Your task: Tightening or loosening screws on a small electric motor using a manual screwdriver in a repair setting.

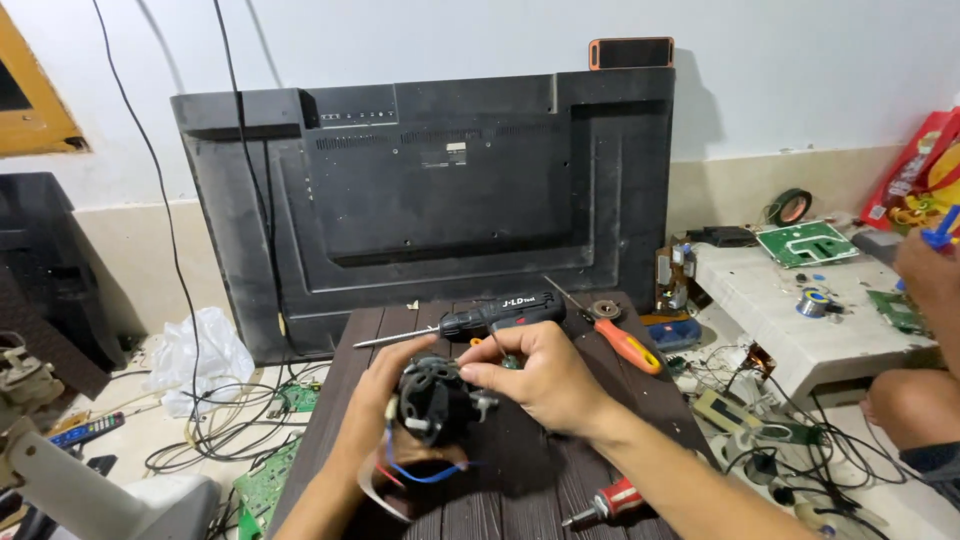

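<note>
Over the table's middle: both hands hold a small black motor point(435, 398) above the dark slatted table point(330, 420)
Motor: out in the open, in one piece as far as can be seen, blue and red wires point(425, 474) hanging loose below it with their ends free
Progress: judged early to midway; motor is in hand and unwired, no tool on it yet
Left hand point(385, 400): cupped under and behind the motor, fingers curled shut on its body
Right hand point(545, 375): fingertips pinched on the motor's front end, thumb and forefinger close together
Far edge: drill point(500, 315) and orange screwdriver point(628, 345) lie untouched
Near edge: red screwdriver point(610, 500) lies beside the right forearm
Right of table: another person's hand point(925, 265), apart
</note>
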